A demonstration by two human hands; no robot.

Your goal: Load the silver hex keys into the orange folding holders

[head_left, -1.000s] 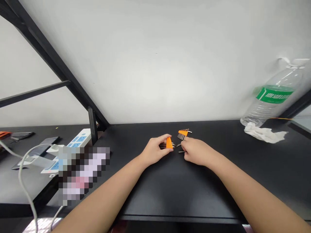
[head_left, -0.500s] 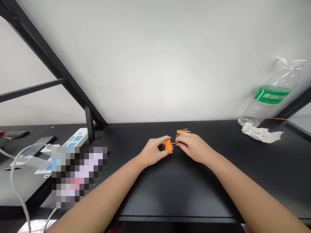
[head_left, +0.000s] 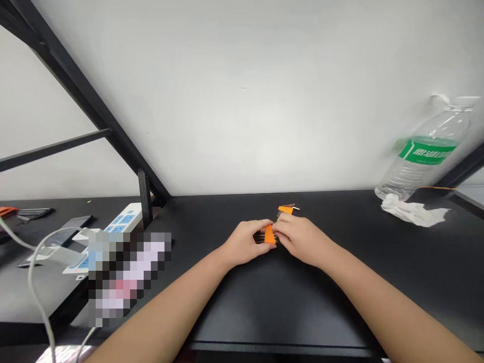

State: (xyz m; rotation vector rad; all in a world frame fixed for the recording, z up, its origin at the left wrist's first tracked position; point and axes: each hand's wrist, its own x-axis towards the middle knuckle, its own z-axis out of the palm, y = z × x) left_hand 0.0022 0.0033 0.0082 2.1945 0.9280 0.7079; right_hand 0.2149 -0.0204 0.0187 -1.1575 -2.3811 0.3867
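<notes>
Thumb and fingers of my left hand (head_left: 245, 244) are closed on the two ends of an orange hex key holder (head_left: 269, 234), with several dark metal keys sticking out of it towards the palm. My right hand (head_left: 300, 237) is pinched against the holder's right side, on a hex key that the fingers now mostly hide. Just behind my right fingers is a second orange holder (head_left: 286, 209), partly covered by the hand, with several thin rods through it.
The black table (head_left: 325, 307) meets a white wall at the back. A clear bottle with a green label (head_left: 427, 150) leans there at the right, beside crumpled tissue (head_left: 414, 210). At the left are a black metal frame (head_left: 144, 194), a power strip (head_left: 126, 217) and a white cable (head_left: 33, 282).
My right fingers have come up against the orange holder, and the gap where a metal key showed has closed. The view has shifted slightly.
</notes>
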